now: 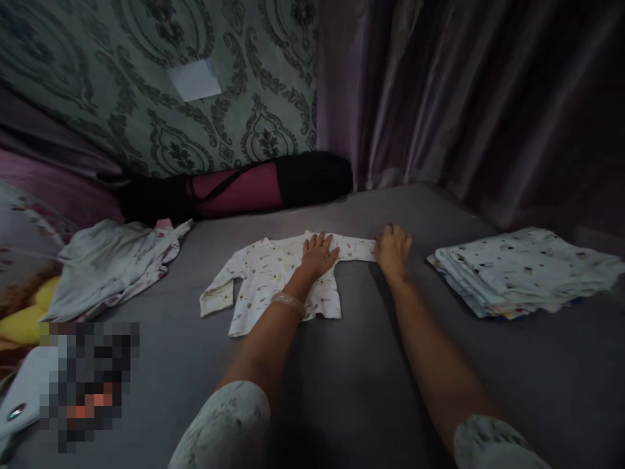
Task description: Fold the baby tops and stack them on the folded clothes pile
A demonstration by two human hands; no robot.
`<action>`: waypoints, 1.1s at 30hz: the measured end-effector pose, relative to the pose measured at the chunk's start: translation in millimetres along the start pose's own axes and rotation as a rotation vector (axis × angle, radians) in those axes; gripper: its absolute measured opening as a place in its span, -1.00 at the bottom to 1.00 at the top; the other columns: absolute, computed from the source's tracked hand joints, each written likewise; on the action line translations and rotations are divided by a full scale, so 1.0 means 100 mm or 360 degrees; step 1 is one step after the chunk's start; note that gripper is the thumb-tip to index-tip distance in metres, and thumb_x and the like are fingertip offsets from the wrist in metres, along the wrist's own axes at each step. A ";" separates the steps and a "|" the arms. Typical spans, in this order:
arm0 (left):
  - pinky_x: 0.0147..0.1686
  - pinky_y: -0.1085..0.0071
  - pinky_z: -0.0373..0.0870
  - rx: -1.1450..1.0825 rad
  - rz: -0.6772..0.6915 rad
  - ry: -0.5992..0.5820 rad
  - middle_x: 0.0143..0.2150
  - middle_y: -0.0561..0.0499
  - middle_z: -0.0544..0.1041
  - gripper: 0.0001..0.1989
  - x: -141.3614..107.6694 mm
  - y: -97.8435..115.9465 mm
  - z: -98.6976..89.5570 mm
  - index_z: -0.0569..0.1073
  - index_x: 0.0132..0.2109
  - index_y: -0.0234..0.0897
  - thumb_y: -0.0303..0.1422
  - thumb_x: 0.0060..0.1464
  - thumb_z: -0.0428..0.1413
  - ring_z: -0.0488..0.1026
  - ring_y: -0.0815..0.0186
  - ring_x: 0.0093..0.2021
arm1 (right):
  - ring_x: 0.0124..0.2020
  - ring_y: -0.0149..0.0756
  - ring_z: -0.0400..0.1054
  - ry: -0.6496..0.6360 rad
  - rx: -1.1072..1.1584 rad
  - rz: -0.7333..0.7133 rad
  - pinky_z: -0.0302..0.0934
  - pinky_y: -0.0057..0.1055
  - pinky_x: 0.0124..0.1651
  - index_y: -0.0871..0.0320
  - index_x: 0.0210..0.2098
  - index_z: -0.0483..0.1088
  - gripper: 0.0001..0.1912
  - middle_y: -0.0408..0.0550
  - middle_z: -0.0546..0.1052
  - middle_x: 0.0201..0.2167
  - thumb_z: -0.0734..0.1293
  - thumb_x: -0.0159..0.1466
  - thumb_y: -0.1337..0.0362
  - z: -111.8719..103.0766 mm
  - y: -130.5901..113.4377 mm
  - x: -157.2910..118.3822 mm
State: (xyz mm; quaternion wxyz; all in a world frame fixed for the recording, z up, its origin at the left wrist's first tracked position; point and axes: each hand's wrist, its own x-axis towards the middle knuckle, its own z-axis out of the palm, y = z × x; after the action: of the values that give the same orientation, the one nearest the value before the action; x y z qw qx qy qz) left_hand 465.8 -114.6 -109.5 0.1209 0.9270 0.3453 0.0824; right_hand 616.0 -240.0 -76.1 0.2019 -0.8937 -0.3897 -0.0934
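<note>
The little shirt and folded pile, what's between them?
The right hand at the shirt sleeve, then grey sheet up to the pile, in the head view.

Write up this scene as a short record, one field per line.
surface: grey sheet
garment: small white printed shirt, spread out
left hand: on the shirt's upper part, fingers spread
right hand: at the end of the sleeve stretched to the right
other sleeve: angled down to the left
right side: stack of printed cloths
left side: loosely heaped cloth
back: long black and dark pink bag
right hand's grip: unclear
</note>
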 end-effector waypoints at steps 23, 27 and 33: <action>0.31 -0.04 -0.13 -0.0007 0.0054 0.0065 0.39 -0.22 0.07 -0.36 -0.07 -0.01 0.01 0.10 0.34 -0.32 -0.03 0.26 -0.25 -0.06 -0.03 0.39 | 0.38 -0.04 -0.23 -0.0680 -0.0139 -0.0130 -0.35 0.07 0.33 0.23 0.36 -0.01 -0.37 0.09 -0.04 0.38 -0.13 0.41 0.05 0.19 -0.13 -0.14; 0.32 -0.03 -0.13 -0.0045 0.0038 -0.0013 0.39 -0.24 0.05 -0.38 -0.24 -0.13 -0.07 0.11 0.33 -0.33 -0.06 0.27 -0.19 -0.09 0.00 0.40 | 0.36 0.01 -0.17 -0.0560 -0.0199 0.0074 -0.32 0.17 0.28 0.16 0.34 0.06 -0.38 0.16 0.02 0.36 -0.13 0.41 0.05 0.13 0.05 -0.11; 0.22 0.26 0.21 -0.0372 0.0080 0.0065 0.28 -0.16 0.30 -0.49 -0.82 -0.60 -0.40 0.25 0.26 -0.28 -0.20 0.22 -0.03 0.23 0.17 0.28 | 0.34 0.11 -0.13 -0.0525 -0.0211 -0.0019 -0.27 0.16 0.28 0.15 0.34 0.06 -0.33 0.21 0.00 0.36 -0.09 0.36 -0.04 0.04 0.09 -0.08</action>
State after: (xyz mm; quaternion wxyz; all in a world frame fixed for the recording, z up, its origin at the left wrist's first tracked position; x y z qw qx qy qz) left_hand 357.3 -118.1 -94.0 0.2189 0.9132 0.3123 0.1438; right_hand 616.9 -248.7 -84.8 0.0752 -0.9059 -0.4158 0.0278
